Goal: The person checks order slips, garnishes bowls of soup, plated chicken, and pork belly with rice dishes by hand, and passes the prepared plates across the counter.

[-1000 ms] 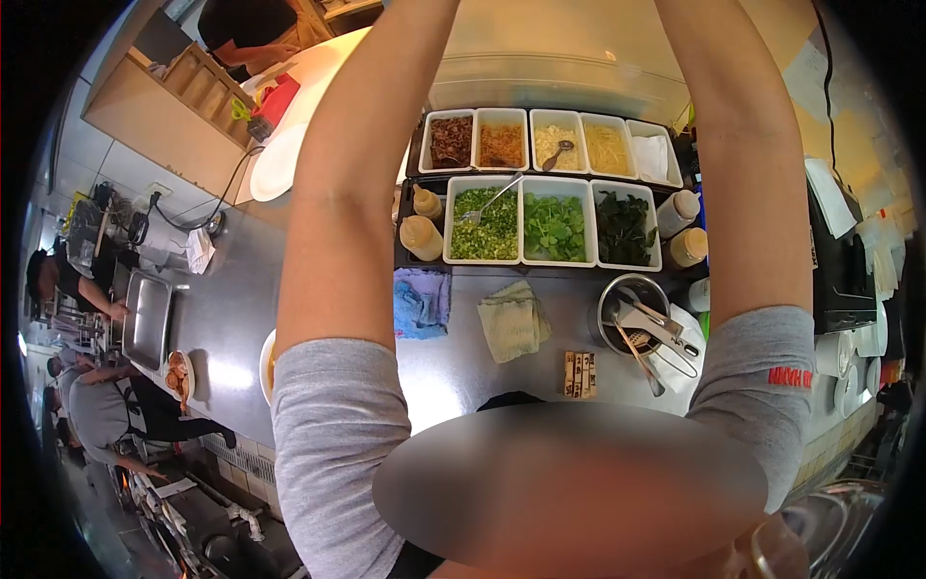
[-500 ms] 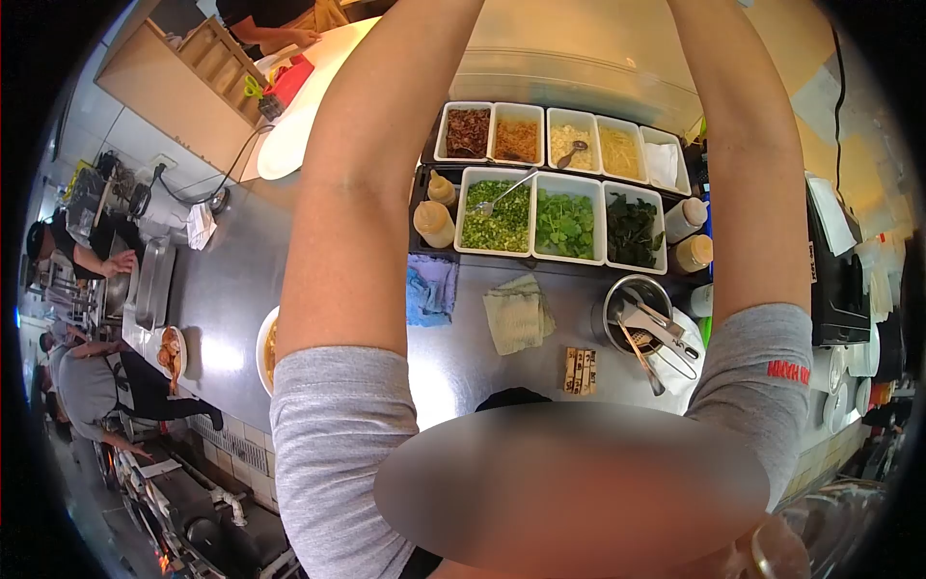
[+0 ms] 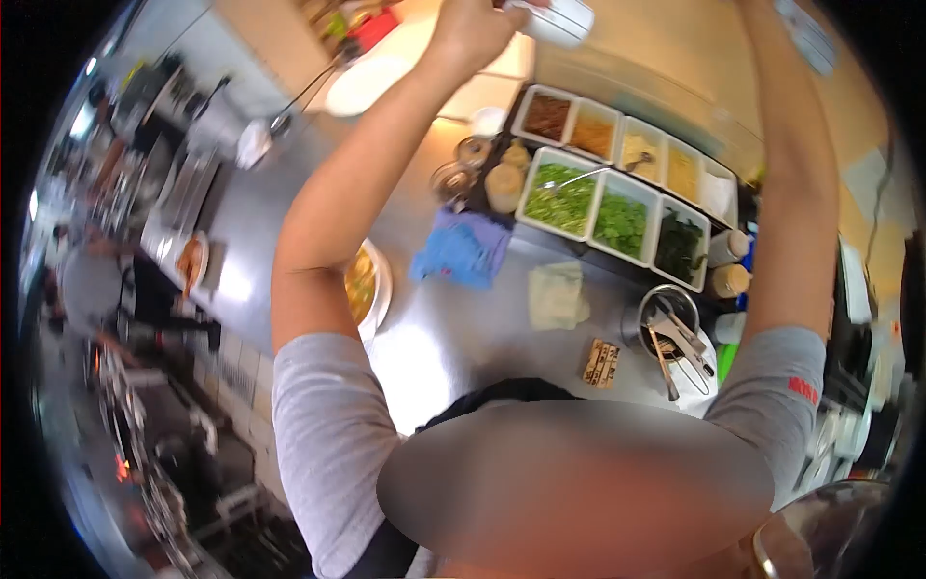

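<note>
My left hand [image 3: 480,37] is raised at the top edge, its fingers closed at a white, smooth-sided object [image 3: 561,21] that is cut off by the frame. Its exact kind I cannot make out. My right forearm [image 3: 796,145] stretches up on the right, and the hand itself lies beyond the top edge. Close to that wrist is a pale slip with printed lines [image 3: 806,37]. Below my left forearm stands a white bowl [image 3: 384,289] of food, partly hidden by the arm.
White tubs of chopped scallions [image 3: 558,207], leafy greens [image 3: 619,224] and dark leaves [image 3: 681,246] stand ahead. Squeeze bottles [image 3: 503,187] flank them. A blue cloth [image 3: 453,256], a folded pale cloth [image 3: 558,297] and a metal utensil pot [image 3: 632,328] are nearer. Another person [image 3: 95,289] is far left.
The view has turned and shifted, so the tubs appear farther right and tilted. My left hand has come into view with the white object, and more of the bowl shows.
</note>
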A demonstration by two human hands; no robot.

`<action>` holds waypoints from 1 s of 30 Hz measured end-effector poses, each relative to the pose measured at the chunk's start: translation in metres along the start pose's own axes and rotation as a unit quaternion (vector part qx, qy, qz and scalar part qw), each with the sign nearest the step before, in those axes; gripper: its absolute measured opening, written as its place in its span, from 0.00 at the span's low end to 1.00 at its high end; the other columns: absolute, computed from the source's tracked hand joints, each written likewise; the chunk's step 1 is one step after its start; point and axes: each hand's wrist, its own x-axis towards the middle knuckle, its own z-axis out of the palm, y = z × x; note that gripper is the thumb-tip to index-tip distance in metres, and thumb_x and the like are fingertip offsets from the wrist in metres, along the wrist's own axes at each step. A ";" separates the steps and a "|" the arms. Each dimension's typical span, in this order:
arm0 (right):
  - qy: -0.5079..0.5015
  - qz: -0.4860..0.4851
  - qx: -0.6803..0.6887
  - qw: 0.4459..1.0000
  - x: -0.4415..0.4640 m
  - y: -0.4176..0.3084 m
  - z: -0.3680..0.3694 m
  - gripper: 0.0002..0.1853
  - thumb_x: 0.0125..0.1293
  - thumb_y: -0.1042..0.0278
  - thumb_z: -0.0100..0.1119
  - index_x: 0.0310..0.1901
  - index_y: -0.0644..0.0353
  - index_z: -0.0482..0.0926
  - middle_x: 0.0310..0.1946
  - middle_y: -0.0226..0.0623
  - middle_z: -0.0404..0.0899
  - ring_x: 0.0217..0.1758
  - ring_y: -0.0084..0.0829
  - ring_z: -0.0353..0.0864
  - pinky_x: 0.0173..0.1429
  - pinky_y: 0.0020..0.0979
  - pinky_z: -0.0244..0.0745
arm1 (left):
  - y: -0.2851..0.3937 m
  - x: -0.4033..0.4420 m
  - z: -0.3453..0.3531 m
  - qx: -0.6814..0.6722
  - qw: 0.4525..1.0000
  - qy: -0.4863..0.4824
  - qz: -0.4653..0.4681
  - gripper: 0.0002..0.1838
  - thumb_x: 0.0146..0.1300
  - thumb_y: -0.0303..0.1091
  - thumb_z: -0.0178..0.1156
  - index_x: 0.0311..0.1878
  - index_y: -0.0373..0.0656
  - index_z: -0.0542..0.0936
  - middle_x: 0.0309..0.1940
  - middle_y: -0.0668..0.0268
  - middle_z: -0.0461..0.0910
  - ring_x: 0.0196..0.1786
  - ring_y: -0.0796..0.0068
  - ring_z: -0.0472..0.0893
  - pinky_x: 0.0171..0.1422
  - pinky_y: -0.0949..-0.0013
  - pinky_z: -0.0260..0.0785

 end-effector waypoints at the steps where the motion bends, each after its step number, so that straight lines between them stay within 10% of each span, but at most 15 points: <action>1: -0.008 -0.003 0.015 1.000 -0.003 -0.002 0.003 0.07 0.62 0.71 0.47 0.37 0.60 0.75 0.37 0.47 0.79 0.41 0.40 0.78 0.45 0.39 0.71 | 0.005 -0.029 -0.015 -0.051 0.998 -0.005 -0.024 0.15 0.53 0.23 0.54 0.45 0.36 0.80 0.42 0.55 0.80 0.46 0.65 0.79 0.51 0.67 0.71; 9: -0.076 -0.033 0.300 0.950 -0.056 -0.089 -0.120 0.09 0.65 0.69 0.53 0.45 0.55 0.79 0.37 0.40 0.81 0.39 0.37 0.80 0.44 0.32 0.74 | 0.086 -0.279 -0.116 -0.039 0.975 0.043 -0.213 0.28 0.47 0.18 0.47 0.52 0.48 0.81 0.44 0.58 0.75 0.50 0.64 0.73 0.56 0.68 0.65; 16: -0.194 -0.082 0.720 0.662 -0.153 -0.259 -0.408 0.09 0.53 0.77 0.65 0.37 0.56 0.84 0.37 0.35 0.80 0.42 0.33 0.78 0.50 0.31 0.71 | 0.133 -0.377 -0.120 -0.087 0.951 0.151 -0.254 0.29 0.49 0.15 0.45 0.55 0.45 0.79 0.54 0.57 0.73 0.57 0.64 0.73 0.62 0.70 0.61; 28: -0.225 0.070 0.762 0.603 -0.140 -0.419 -0.470 0.09 0.56 0.73 0.64 0.40 0.59 0.84 0.38 0.37 0.78 0.40 0.30 0.77 0.47 0.28 0.71 | 0.078 -0.409 -0.235 -0.198 0.953 0.122 -0.192 0.29 0.49 0.13 0.44 0.54 0.43 0.79 0.59 0.59 0.72 0.60 0.65 0.72 0.67 0.69 0.59; 30: -0.278 0.105 0.801 0.519 -0.137 -0.443 -0.466 0.08 0.58 0.72 0.64 0.39 0.61 0.82 0.37 0.34 0.78 0.39 0.26 0.76 0.46 0.26 0.70 | 0.063 -0.411 -0.257 -0.159 0.969 0.088 -0.168 0.28 0.49 0.13 0.45 0.54 0.44 0.79 0.57 0.57 0.74 0.61 0.61 0.71 0.66 0.67 0.60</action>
